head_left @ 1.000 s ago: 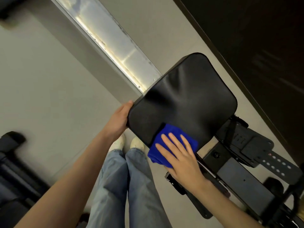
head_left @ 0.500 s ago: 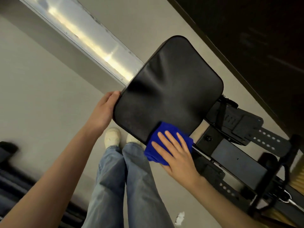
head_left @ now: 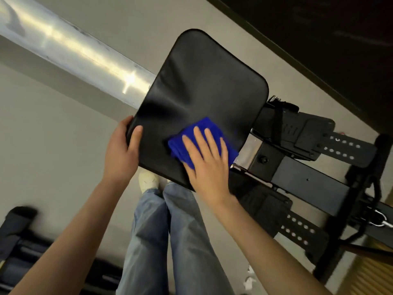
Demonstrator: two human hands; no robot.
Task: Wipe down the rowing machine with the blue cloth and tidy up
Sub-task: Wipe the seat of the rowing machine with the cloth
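The rowing machine's black padded seat (head_left: 202, 86) fills the middle of the view, tilted toward me. My left hand (head_left: 122, 150) grips its near left corner, thumb on top of the pad. My right hand (head_left: 207, 160) lies flat, fingers spread, pressing the folded blue cloth (head_left: 204, 129) onto the seat's lower part. The cloth shows above and to the left of my fingers. The machine's black rail and frame (head_left: 308, 179) run off to the right, with perforated foot plates (head_left: 342, 149) on either side.
My jeans-clad legs (head_left: 165, 241) and a white shoe (head_left: 147, 180) stand on the grey floor below the seat. A shiny metal strip (head_left: 80, 52) crosses the floor at upper left. Dark equipment (head_left: 19, 241) sits at lower left. A dark wall (head_left: 319, 39) is at upper right.
My right hand slid the cloth from the seat's near edge up onto the pad surface. My left hand shifted its grip so the thumb lies on top.
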